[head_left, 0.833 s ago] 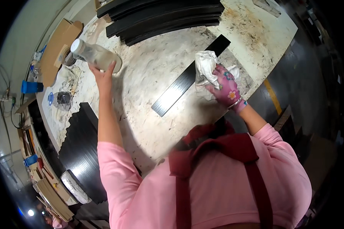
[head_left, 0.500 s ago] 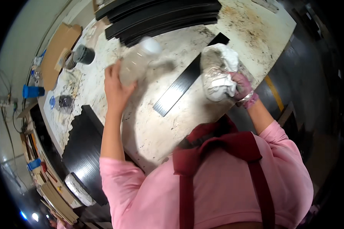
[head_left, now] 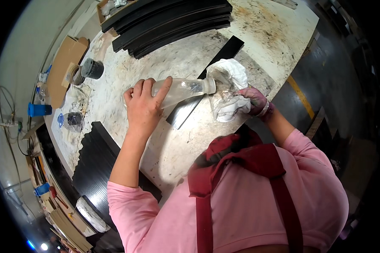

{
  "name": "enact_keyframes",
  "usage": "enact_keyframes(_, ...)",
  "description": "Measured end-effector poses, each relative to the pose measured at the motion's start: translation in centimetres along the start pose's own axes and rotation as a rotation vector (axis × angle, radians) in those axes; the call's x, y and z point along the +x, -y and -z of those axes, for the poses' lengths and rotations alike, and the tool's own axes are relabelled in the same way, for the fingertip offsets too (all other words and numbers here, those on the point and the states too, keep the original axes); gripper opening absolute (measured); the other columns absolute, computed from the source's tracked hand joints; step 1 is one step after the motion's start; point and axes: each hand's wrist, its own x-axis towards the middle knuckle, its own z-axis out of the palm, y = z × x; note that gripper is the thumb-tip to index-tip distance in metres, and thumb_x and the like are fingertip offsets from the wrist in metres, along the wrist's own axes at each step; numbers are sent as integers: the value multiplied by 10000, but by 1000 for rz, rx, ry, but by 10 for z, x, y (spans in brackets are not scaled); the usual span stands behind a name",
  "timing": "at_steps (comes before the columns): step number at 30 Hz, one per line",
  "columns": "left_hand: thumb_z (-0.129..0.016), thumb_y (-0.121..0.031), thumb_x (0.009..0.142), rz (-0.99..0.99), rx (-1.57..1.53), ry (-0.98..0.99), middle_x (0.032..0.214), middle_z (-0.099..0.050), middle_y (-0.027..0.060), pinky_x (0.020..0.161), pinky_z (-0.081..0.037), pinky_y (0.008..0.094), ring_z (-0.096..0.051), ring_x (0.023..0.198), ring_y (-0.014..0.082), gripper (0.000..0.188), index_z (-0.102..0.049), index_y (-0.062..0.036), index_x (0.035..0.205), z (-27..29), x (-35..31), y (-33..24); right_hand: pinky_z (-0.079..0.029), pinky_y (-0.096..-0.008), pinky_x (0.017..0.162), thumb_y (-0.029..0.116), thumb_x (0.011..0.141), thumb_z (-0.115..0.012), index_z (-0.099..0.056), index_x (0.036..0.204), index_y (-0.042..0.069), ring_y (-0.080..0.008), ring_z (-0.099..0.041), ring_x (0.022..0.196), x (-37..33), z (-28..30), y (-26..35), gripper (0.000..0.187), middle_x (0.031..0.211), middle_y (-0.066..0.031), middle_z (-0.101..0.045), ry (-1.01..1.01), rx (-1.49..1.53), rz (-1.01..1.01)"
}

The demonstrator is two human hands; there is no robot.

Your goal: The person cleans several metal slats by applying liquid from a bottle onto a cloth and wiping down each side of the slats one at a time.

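Note:
My left hand point(head_left: 147, 101) is wrapped round a clear plastic bottle point(head_left: 179, 92), tilted onto its side. The bottle's mouth points right and meets a crumpled white rag point(head_left: 230, 103). Stained purple, my right hand point(head_left: 254, 101) grips the rag from its right side. Grey smudges mark the rag's middle. Beneath the bottle and rag, a glossy black strip point(head_left: 226, 50) lies slantwise on the worktable point(head_left: 190, 145). How much liquid the bottle holds I cannot tell.
Stacked black strips point(head_left: 169, 27) lie at the table's far side. More black strips point(head_left: 99, 164) stand fanned at the left. Dark containers point(head_left: 92, 68), a piece of cardboard point(head_left: 69, 65) and a blue cup point(head_left: 39, 109) sit along the left edge.
The bottle has swung from upright with a white top to lying sideways, its mouth now against the rag. My left hand has moved right; the rag has shifted slightly left.

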Motion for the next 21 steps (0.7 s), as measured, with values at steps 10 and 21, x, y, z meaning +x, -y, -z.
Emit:
enact_keyframes(10, -754, -43, 575, -81, 122, -43, 1087, -548, 46, 867, -379, 429, -517, 1075, 237, 776, -549, -300, 1279, 2, 12, -1, -554, -361, 820, -34, 823, -629, -569, 1165, -55, -222, -641, 995, -4, -7, -1, 348, 1138, -167, -639, 82, 571, -3)
enact_keyframes(21, -758, -93, 631, 174, -401, -232, 1189, -571, 150, 927, -438, 392, -560, 1084, 328, 736, -472, -77, 1309, -53, 15, 51, -433, -452, 1019, 249, 886, -493, -530, 1208, -54, -316, -564, 1154, 24, 15, 18, 444, 1204, -201, -595, 66, 1207, -55)
